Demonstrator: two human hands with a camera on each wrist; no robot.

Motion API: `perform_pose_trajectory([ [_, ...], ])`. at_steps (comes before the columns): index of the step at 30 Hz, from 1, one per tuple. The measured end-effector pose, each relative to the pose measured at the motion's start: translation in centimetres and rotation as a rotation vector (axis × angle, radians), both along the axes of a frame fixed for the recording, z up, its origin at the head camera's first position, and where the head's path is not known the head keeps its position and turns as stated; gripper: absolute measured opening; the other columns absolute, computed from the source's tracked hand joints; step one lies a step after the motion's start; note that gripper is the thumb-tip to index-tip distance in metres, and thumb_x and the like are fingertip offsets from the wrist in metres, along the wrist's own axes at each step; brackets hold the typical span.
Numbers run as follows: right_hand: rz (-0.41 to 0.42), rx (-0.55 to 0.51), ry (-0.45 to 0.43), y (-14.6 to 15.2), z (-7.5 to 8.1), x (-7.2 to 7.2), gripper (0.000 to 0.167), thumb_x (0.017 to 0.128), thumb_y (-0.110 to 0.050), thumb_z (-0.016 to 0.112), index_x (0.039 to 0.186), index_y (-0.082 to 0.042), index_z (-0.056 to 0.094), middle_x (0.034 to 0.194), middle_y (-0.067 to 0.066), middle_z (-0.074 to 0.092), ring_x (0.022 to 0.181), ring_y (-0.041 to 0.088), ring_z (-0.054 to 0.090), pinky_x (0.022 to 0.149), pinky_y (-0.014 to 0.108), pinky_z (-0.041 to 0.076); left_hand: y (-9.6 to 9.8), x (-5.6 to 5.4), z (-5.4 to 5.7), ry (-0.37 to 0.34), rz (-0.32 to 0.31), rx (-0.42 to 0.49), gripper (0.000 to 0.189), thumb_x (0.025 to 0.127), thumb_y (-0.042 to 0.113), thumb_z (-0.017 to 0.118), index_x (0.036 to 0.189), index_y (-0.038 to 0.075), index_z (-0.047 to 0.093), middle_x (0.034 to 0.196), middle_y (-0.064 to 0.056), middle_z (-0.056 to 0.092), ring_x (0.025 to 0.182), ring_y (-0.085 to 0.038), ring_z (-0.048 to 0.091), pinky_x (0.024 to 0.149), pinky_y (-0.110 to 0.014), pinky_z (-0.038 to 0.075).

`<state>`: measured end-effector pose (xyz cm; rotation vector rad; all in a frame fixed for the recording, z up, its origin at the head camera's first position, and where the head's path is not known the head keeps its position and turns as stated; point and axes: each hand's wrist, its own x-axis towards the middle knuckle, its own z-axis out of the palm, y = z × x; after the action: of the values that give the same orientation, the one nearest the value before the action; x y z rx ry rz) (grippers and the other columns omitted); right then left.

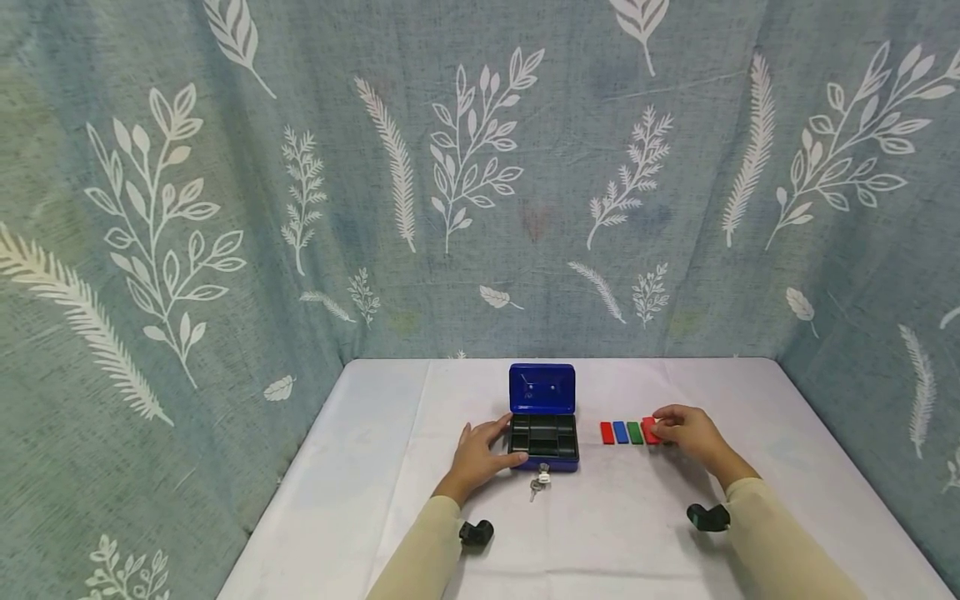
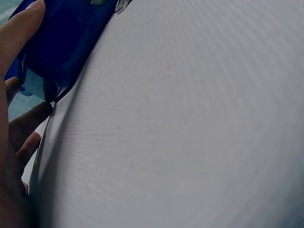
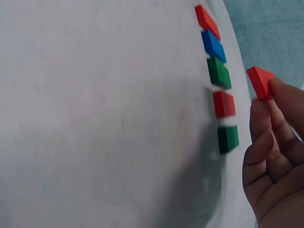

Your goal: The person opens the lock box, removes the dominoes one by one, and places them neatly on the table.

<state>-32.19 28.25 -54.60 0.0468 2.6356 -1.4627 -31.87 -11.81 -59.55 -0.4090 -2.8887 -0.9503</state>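
Note:
A small blue cash box (image 1: 572, 461) stands with its lid (image 1: 542, 388) raised, showing a black compartment tray (image 1: 543, 433). Along its left side is my left hand (image 1: 480, 457), thumb on the front left corner and fingers spread beside the wall. My right hand (image 1: 692, 432) pinches a red block (image 3: 260, 81) between thumb and fingers, above the table in the right wrist view. Under it runs a row of blocks: red (image 3: 207, 22), blue (image 3: 213, 46), green (image 3: 219, 73), another red (image 3: 224, 104) and another green (image 3: 228, 139). In the head view my right hand hides the last green one.
Keys (image 1: 536, 483) hang from the lock at the box's front. A white cloth (image 1: 360, 467) covers the table. Leaf-patterned curtains (image 1: 465, 192) rise behind the table and at both sides. A black wrist camera (image 1: 476, 534) juts from the left sleeve, another (image 1: 708, 517) from the right.

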Motion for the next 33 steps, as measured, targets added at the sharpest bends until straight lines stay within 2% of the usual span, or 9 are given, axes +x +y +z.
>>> perform_pose_trajectory([
  [4,0.0,0.012,0.002,0.9,0.2,-0.1,0.037,0.09,-0.013,0.07,0.121,0.005,0.06,0.1,0.012,0.064,0.085,0.023,0.057,0.069,0.036,0.052,0.0,0.1,0.0,0.003,-0.003,0.004,0.093,0.072,0.073,0.068,0.149,0.028,0.042,0.14,0.002,0.054,0.133,-0.023,0.043,0.117,-0.051,0.004],
  [10,-0.012,0.038,-0.012,2.2,-0.5,-0.8,0.035,0.09,-0.009,0.069,0.121,0.006,0.06,0.097,0.01,0.064,0.08,0.02,0.057,0.065,0.033,0.051,0.1,0.0,-0.1,0.003,0.001,0.006,0.094,0.071,0.073,0.068,0.149,0.028,0.042,0.14,0.002,0.054,0.133,-0.023,0.043,0.117,-0.051,0.004],
  [24,-0.077,0.101,-0.06,3.8,-0.8,-0.7,0.036,0.089,-0.009,0.07,0.12,0.007,0.06,0.096,0.013,0.063,0.082,0.023,0.056,0.065,0.03,0.05,0.1,-0.1,-0.2,0.008,0.001,0.013,0.094,0.071,0.074,0.067,0.149,0.027,0.042,0.14,0.002,0.054,0.133,-0.023,0.043,0.117,-0.051,0.003],
  [33,-0.099,0.155,-0.12,4.4,-0.2,-0.8,0.039,0.091,-0.009,0.067,0.125,0.006,0.057,0.105,0.018,0.061,0.088,0.026,0.057,0.068,0.033,0.052,-0.1,-0.2,-0.6,0.036,-0.012,0.026,0.096,0.069,0.078,0.064,0.148,0.028,0.044,0.137,0.004,0.056,0.132,-0.021,0.044,0.117,-0.051,0.003],
])
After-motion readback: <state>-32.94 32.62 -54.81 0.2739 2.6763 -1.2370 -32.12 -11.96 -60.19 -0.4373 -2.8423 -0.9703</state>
